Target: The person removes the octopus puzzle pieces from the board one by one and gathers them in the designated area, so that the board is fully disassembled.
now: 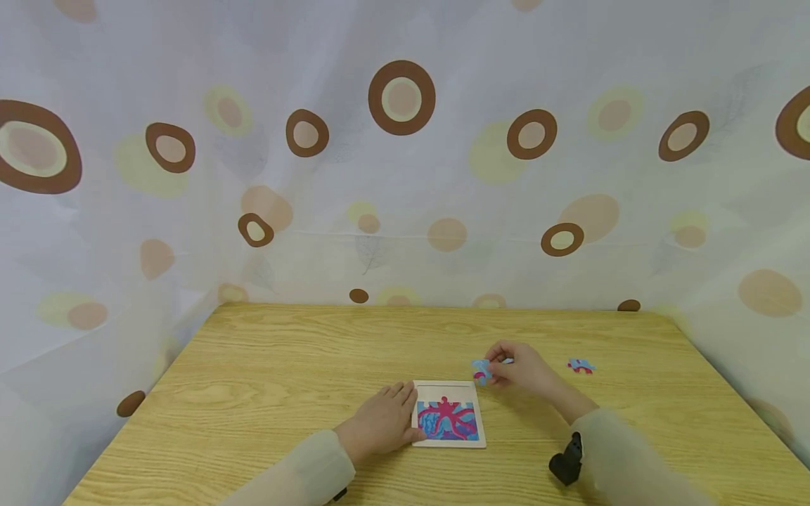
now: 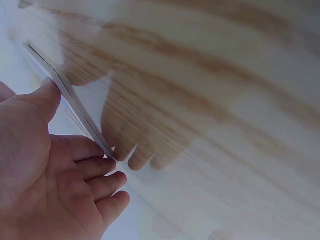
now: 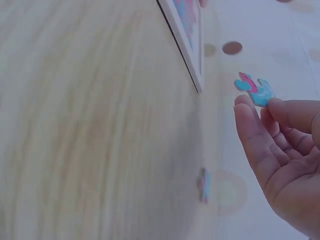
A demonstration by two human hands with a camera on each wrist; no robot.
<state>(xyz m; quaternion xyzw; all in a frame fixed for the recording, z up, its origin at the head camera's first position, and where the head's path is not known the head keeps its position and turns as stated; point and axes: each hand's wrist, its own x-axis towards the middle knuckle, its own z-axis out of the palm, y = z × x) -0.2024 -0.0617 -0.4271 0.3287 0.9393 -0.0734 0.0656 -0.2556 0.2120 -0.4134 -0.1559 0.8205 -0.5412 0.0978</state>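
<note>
A white puzzle tray (image 1: pixel 481 422) lies on the table, its lower part filled with a pink octopus on blue and its upper strip bare. My left hand (image 1: pixel 382 422) rests along the tray's left side with fairly straight fingers; in the left wrist view its thumb (image 2: pixel 49 97) touches the tray's edge. My right hand (image 1: pixel 522 369) pinches a blue and pink puzzle piece (image 3: pixel 257 91) between thumb and fingers, above the tray's upper right corner. A bit of light blue shows behind the right hand, partly hidden.
Another puzzle piece (image 1: pixel 581 365) lies on the wooden table (image 1: pixel 285 351) to the right of my right hand. A white curtain (image 1: pixel 405 183) with brown rings and pale dots stands around the table's back and sides.
</note>
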